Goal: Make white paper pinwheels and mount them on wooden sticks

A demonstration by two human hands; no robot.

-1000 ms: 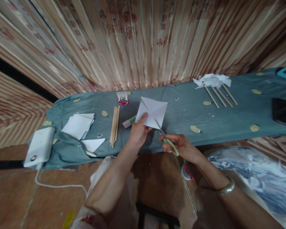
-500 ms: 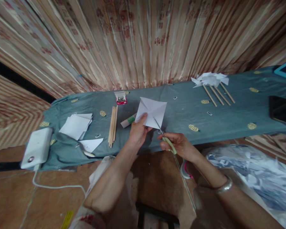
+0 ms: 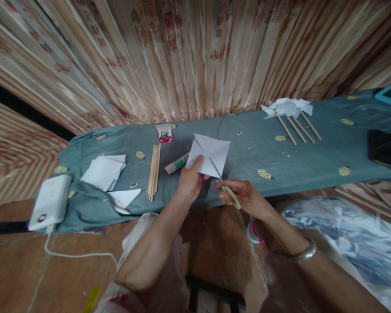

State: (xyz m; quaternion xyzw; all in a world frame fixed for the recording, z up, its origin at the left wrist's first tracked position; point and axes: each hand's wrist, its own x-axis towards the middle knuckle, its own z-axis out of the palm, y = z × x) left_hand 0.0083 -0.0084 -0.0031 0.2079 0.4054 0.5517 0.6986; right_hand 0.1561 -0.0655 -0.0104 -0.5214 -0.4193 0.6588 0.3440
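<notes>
Green-handled scissors (image 3: 227,188) sit in the right hand (image 3: 246,198), fingers curled tight around the loops. The blades slant up and left into the lower edge of the white paper square (image 3: 213,150). The left hand (image 3: 189,181), just left of them, pinches the square's near corner, thumb on top, above the blue cloth (image 3: 306,156). A glue stick (image 3: 177,163) lies beyond.

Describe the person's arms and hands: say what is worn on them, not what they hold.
Both forearms are bare, with no sleeves reaching them. The left hand and the right hand wear no gloves, and no rings can be made out. The only thing worn is a plain silver-coloured bangle round the right wrist.
</notes>
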